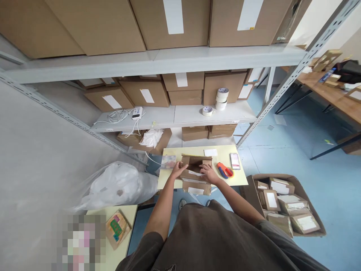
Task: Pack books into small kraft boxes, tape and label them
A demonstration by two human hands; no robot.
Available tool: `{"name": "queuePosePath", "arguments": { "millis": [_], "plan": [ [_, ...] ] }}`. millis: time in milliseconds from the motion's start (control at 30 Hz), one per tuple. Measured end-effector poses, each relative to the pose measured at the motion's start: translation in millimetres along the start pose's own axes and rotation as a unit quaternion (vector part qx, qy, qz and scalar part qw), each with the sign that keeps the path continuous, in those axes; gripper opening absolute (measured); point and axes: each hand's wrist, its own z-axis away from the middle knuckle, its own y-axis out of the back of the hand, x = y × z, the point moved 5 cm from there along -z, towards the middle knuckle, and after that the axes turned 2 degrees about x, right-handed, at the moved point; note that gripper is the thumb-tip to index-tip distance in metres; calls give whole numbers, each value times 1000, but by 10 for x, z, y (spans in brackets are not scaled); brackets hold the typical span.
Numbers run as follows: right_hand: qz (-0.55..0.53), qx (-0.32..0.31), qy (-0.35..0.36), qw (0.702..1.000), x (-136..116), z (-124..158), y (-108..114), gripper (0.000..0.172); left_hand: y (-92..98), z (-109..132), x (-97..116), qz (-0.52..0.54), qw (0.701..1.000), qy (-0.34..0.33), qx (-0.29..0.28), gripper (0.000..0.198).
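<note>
An opened cardboard box (194,175) sits at the front edge of the pale yellow table (239,177), with its front flap hanging over the edge. My left hand (177,170) grips the left side of the box, thumb and fingers about the cardboard. At the right side, my right hand (209,174) holds the box wall, its fingertips reaching over the opening. The inside is dark, and I cannot make out what is in it. Just right of my right hand lies a red and blue tape dispenser (225,170).
A white paper (210,152), a card (234,161) and a printed sheet (168,162) lie on the table. Shelving (158,116) behind holds boxes and tape rolls (221,98). A large carton (251,192) of small parcels stands right; a white plastic bag (121,186) bulges left.
</note>
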Motion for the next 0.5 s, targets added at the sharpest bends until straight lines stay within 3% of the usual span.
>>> {"name": "queuePosePath", "arguments": {
  "millis": [200, 333, 500],
  "plan": [
    [29, 17, 21, 999, -52, 176, -3, 14, -82, -180, -58, 15, 998, 10, -68, 76],
    [40, 35, -3, 999, -2, 187, 57, 21, -170, -247, -123, 53, 997, -35, -51, 73],
    [72, 39, -114, 990, 150, 175, 68, 36, -250, -215, -206, 97, 994, -48, -18, 68]
  ]
}}
